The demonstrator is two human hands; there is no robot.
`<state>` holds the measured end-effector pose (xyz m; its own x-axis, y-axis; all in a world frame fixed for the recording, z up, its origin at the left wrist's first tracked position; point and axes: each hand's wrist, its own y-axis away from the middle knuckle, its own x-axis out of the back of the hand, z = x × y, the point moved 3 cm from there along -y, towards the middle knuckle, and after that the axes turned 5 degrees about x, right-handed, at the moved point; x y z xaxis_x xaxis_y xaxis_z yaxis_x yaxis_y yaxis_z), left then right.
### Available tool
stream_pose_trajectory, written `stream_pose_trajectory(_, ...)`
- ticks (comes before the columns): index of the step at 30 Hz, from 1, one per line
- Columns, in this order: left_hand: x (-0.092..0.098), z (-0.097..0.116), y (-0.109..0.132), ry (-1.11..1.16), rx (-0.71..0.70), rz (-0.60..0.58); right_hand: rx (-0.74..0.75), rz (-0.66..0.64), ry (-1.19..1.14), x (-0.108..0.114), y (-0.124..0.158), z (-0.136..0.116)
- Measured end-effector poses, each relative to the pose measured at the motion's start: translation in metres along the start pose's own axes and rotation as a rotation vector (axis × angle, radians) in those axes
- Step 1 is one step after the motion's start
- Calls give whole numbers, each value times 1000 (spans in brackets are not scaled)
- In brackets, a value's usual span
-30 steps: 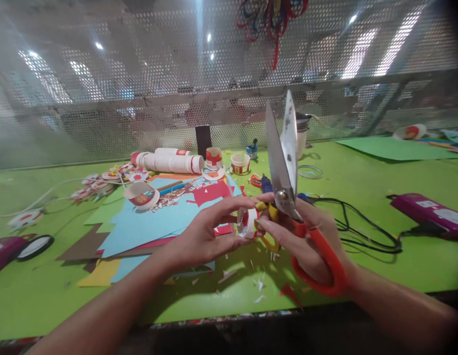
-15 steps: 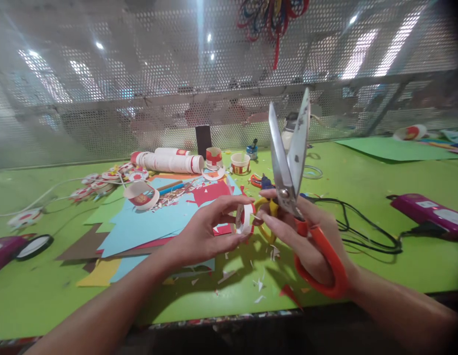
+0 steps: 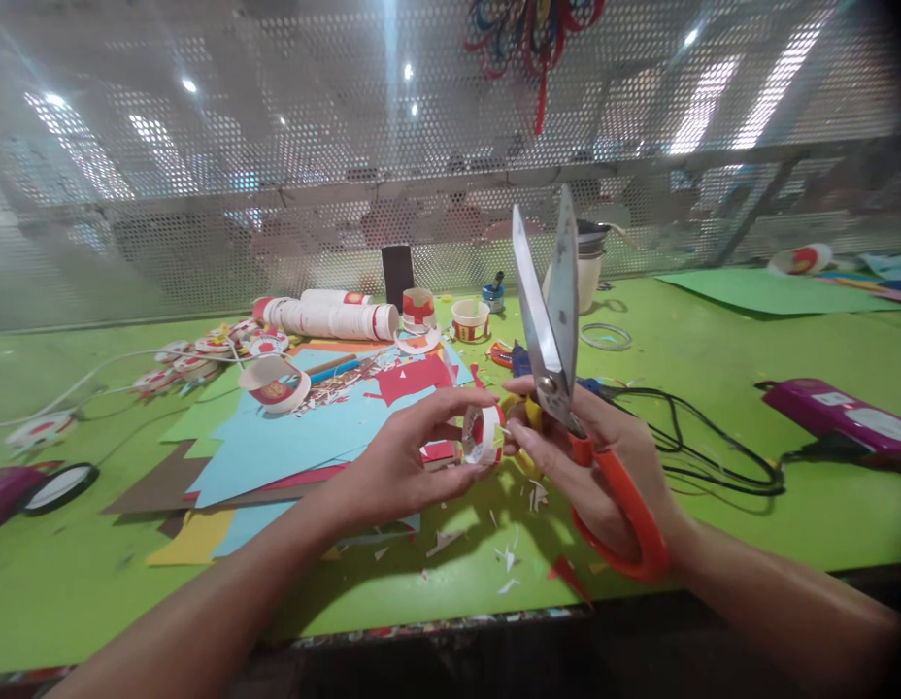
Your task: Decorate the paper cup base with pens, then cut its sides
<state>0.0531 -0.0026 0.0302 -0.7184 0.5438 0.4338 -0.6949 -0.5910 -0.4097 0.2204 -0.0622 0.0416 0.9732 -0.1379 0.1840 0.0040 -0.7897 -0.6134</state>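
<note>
Between the thumb and fingers of my left hand (image 3: 403,447) is a small white-and-red paper ring (image 3: 483,435), its open side turned partly towards me. My right hand (image 3: 603,447) grips a pair of large scissors (image 3: 545,335) with an orange handle. Their blades point up and stand apart. The thumb and fingertips of the right hand also reach the right edge of the paper ring. A yellow loop (image 3: 524,460) shows behind these fingers; whether it belongs to the scissors I cannot tell.
Coloured paper sheets (image 3: 276,456) lie at left with a cut cup (image 3: 274,384) on top. Stacked paper cups (image 3: 334,318), a small tub (image 3: 470,320) and a blue bottle (image 3: 493,293) stand behind. Black cable (image 3: 713,466) and a purple device (image 3: 844,417) are at right. Paper scraps (image 3: 509,558) litter the front.
The scissors have tipped slightly left and their blades are closer together. The paper ring has turned so that more of its inside shows; both hands keep their hold.
</note>
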Motion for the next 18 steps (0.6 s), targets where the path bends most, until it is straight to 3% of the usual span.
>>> stream_pose_trajectory(11, -5, -1, 0, 261, 163, -38, 116, -23, 118, 1, 1, -4)
stream_pose_trajectory(18, 4, 0, -2, 448, 190, -21, 146, -3, 145, 3, -2, 1)
